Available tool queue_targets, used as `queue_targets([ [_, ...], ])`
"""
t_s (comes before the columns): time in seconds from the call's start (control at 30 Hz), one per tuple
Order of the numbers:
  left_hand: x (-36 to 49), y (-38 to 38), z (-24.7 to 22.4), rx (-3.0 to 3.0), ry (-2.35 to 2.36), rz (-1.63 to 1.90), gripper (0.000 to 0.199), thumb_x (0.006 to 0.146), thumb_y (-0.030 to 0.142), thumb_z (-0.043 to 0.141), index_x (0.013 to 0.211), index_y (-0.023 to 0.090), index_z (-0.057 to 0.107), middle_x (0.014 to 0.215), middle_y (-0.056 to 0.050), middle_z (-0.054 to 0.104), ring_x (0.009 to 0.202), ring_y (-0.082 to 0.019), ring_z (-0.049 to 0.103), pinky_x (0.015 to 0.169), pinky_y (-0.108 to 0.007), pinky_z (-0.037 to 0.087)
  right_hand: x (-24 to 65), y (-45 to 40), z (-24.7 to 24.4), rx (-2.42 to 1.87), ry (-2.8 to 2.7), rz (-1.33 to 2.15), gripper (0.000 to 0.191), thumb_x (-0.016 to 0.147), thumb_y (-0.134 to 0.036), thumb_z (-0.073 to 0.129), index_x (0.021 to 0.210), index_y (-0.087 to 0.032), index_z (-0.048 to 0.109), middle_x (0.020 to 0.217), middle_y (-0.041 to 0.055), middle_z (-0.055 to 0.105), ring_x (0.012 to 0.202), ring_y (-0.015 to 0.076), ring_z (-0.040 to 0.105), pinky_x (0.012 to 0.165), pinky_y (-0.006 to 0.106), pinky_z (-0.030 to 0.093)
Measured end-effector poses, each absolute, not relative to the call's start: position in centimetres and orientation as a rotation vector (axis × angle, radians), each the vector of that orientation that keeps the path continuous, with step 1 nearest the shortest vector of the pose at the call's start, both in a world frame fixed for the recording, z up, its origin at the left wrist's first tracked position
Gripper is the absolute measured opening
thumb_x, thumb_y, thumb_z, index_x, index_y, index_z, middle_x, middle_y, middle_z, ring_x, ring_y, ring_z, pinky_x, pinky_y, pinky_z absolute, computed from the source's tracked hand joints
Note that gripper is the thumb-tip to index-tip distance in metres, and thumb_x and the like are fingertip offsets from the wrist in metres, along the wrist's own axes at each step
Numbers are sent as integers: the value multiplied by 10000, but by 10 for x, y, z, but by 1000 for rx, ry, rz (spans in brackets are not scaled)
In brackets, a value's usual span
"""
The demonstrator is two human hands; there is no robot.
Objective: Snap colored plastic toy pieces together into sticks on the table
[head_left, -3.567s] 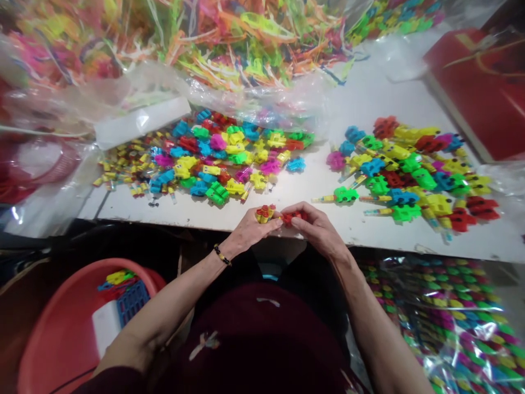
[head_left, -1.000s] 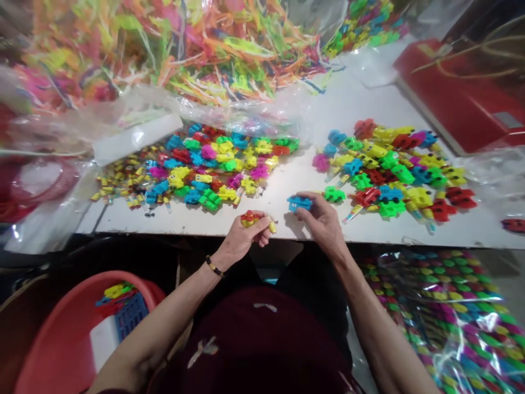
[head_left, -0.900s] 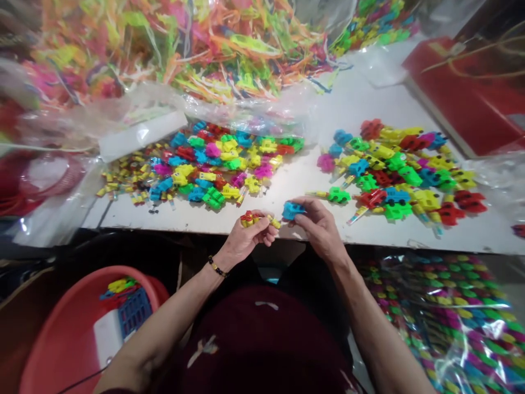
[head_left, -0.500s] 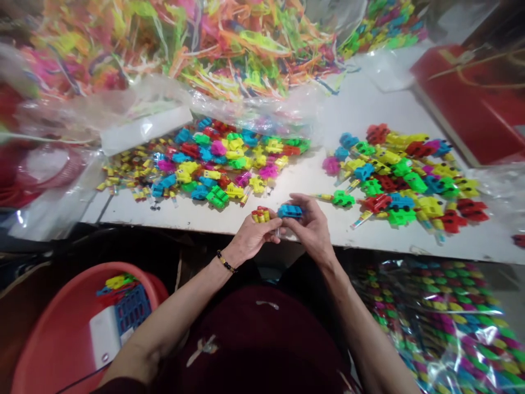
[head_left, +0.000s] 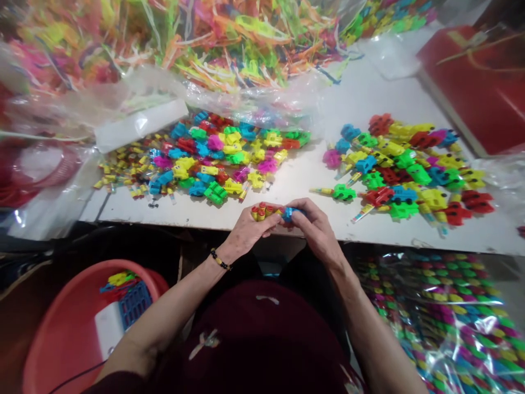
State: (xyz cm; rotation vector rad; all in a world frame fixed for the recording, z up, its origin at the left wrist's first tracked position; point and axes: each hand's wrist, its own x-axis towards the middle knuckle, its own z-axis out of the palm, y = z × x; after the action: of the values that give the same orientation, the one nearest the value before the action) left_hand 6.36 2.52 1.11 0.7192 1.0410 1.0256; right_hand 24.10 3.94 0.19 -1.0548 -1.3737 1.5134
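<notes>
My left hand (head_left: 249,231) grips a small red-and-yellow plastic toy piece (head_left: 262,212) between fingers and thumb. My right hand (head_left: 315,227) pinches a blue plastic toy car (head_left: 292,214). The two pieces meet end to end between my hands, and their joint is partly hidden by my fingers. Both hands sit just over the front edge of the white table (head_left: 301,189). Next to them lie a heap of small multicoloured toy cars (head_left: 200,158) on the left and a heap of larger assembled ones (head_left: 402,169) on the right. A green toy car (head_left: 344,192) lies nearest my right hand.
A big clear bag of colourful plastic pieces (head_left: 172,38) lies along the table's far side. A red box (head_left: 471,82) stands at far right. Below the table are a red basin (head_left: 61,328) holding a blue crate, and a shiny bag of packed toys (head_left: 443,323).
My right hand has lifted the blue car from the table and brought it against the red-and-yellow piece in my left hand. My hands have closed together.
</notes>
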Motion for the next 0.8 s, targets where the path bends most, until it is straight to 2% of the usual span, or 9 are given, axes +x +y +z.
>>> queue_targets([
  [0.07,61,25,13,756,1056,1011,432,716,375,872,1037,119,738,760,-44,717,596,-78,564,474,-162,361,239,42,2,-1065,-1306,1481,276,904,-481,695,1009,-227,669,817,-3,670,721,156,598,693,305,507],
  [0.2,57,21,13,812,1149,937,392,760,398,839,1053,153,750,801,-39,715,672,-98,616,526,-162,403,245,46,9,-1141,-1335,1444,325,816,-456,800,1037,-232,719,874,5,684,772,159,588,715,295,491],
  [0.43,57,17,14,1024,1226,882,353,804,427,793,1017,147,756,659,22,605,552,-67,459,518,-194,348,256,46,23,-1129,-1594,1418,323,841,-511,750,1023,-246,725,925,18,690,839,195,590,701,306,474],
  [0.67,51,15,24,1174,1265,826,230,807,312,765,967,147,745,819,-15,687,715,-112,568,666,-217,431,254,46,22,-1075,-1711,1392,314,870,-524,702,1022,-249,699,990,32,691,904,224,614,786,352,487],
  [0.8,50,14,23,1183,1223,830,204,815,300,749,945,144,729,780,0,658,699,-109,552,653,-217,419,249,42,19,-1056,-1736,1281,230,898,-435,675,1031,-248,668,1005,45,666,947,230,614,802,361,500],
])
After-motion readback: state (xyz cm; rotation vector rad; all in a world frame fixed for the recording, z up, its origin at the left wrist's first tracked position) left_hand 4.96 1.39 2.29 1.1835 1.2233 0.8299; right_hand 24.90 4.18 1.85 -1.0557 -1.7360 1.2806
